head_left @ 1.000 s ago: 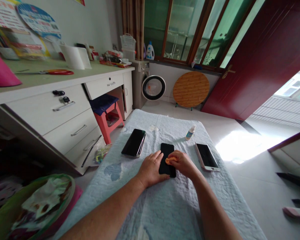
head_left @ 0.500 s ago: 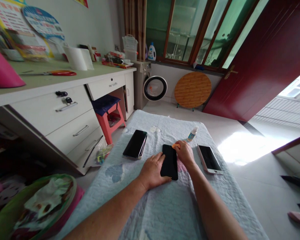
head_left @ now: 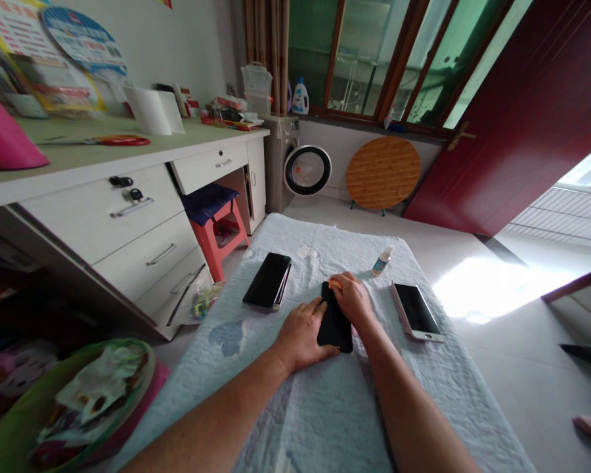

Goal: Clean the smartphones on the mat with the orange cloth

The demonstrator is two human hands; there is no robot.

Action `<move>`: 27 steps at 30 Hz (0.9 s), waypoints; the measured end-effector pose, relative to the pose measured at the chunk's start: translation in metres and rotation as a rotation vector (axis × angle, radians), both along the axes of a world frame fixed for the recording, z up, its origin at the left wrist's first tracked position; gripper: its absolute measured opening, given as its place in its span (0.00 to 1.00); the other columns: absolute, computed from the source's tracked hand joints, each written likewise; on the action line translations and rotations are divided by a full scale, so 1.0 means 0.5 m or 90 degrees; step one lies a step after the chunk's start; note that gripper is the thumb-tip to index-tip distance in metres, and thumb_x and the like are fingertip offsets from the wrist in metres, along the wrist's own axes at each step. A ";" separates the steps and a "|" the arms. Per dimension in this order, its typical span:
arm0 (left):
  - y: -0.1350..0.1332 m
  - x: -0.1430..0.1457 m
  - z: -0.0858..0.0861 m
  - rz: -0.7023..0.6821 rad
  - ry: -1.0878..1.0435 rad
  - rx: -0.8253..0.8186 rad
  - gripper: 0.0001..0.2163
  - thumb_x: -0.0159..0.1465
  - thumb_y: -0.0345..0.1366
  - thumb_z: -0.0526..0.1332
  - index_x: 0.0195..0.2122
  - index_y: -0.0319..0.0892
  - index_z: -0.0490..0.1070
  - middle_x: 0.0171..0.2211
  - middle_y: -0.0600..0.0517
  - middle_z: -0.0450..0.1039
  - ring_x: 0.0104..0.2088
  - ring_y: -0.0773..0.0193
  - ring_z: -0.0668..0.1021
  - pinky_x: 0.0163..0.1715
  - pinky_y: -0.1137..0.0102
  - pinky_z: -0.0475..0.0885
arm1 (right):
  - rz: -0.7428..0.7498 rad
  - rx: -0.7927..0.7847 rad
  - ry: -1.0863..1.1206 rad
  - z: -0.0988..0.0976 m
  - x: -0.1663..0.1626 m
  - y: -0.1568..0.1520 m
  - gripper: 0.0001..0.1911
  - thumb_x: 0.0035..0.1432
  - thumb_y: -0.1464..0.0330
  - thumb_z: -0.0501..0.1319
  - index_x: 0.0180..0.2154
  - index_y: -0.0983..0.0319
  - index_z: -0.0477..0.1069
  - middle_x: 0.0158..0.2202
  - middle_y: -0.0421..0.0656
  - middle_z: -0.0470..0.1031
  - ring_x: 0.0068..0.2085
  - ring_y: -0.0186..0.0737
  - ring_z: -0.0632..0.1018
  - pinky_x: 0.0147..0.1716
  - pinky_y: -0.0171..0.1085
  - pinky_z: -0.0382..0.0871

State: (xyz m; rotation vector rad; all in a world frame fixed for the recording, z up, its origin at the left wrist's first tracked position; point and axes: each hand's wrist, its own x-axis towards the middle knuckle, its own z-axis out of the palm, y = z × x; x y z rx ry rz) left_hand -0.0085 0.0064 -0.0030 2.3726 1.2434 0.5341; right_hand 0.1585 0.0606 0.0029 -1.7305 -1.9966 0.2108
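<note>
Two hands at work over a phone on a surface [head_left: 320, 420] spread with a pale, quilted cover. The dark phone [head_left: 335, 328] lies flat in the middle, between the wearer's forearms, its long side running away from the body. The left hand [head_left: 301, 335] holds it down, fingers at the left edge and thumb along the near end — a bracing grip, probably meant to stop it sliding on the soft cover. The right hand [head_left: 353, 299] is closed narrowly on a small orange cloth [head_left: 334, 284], pinched at the phone's far end; the low wrist suggests light downward pressure.

A thick, dark-screened device [head_left: 268, 280] lies to the left, its layered edge suggesting a stack or a case, though which cannot be told. A pale-framed phone [head_left: 417, 312] lies to the right, screen up. Both are well apart from the hands, perhaps to leave working room. A small spray bottle [head_left: 382, 261] stands beyond the right hand, seemingly within easy reach.

Labels: the bottle's blue print is too small to read — likewise the round printed panel [head_left: 83, 41] and the detergent bottle [head_left: 300, 97]. No brand is legible on the phones.
</note>
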 end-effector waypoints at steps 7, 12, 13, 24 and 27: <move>0.001 0.000 0.001 -0.004 -0.003 0.005 0.40 0.46 0.53 0.68 0.58 0.40 0.60 0.58 0.42 0.63 0.55 0.45 0.68 0.56 0.54 0.63 | -0.007 0.000 -0.022 -0.003 0.006 -0.004 0.10 0.61 0.68 0.55 0.39 0.58 0.76 0.39 0.42 0.71 0.40 0.35 0.72 0.42 0.30 0.61; 0.001 0.000 -0.005 -0.001 -0.003 0.016 0.41 0.47 0.53 0.68 0.58 0.40 0.59 0.59 0.41 0.62 0.57 0.46 0.67 0.57 0.55 0.61 | -0.081 0.008 -0.050 -0.004 0.031 -0.007 0.10 0.60 0.69 0.55 0.37 0.59 0.75 0.36 0.43 0.71 0.37 0.36 0.72 0.37 0.31 0.59; 0.001 0.000 -0.006 -0.001 -0.003 0.019 0.41 0.47 0.53 0.68 0.59 0.40 0.59 0.59 0.41 0.62 0.57 0.46 0.67 0.58 0.56 0.61 | -0.098 0.009 -0.057 -0.004 0.036 -0.009 0.09 0.59 0.69 0.56 0.36 0.60 0.75 0.36 0.43 0.71 0.37 0.36 0.72 0.36 0.32 0.59; 0.002 0.000 -0.009 -0.003 0.010 0.024 0.41 0.48 0.53 0.67 0.59 0.37 0.59 0.59 0.40 0.62 0.56 0.46 0.67 0.58 0.57 0.61 | -0.145 0.014 -0.050 -0.013 0.021 0.002 0.10 0.60 0.67 0.55 0.39 0.60 0.75 0.35 0.43 0.74 0.36 0.37 0.72 0.36 0.33 0.58; 0.000 0.000 -0.004 0.003 0.015 0.018 0.40 0.47 0.54 0.67 0.59 0.40 0.60 0.58 0.42 0.62 0.55 0.45 0.68 0.56 0.55 0.62 | -0.092 0.017 -0.033 -0.008 0.004 0.001 0.12 0.61 0.67 0.54 0.44 0.58 0.73 0.36 0.42 0.74 0.36 0.37 0.73 0.36 0.32 0.60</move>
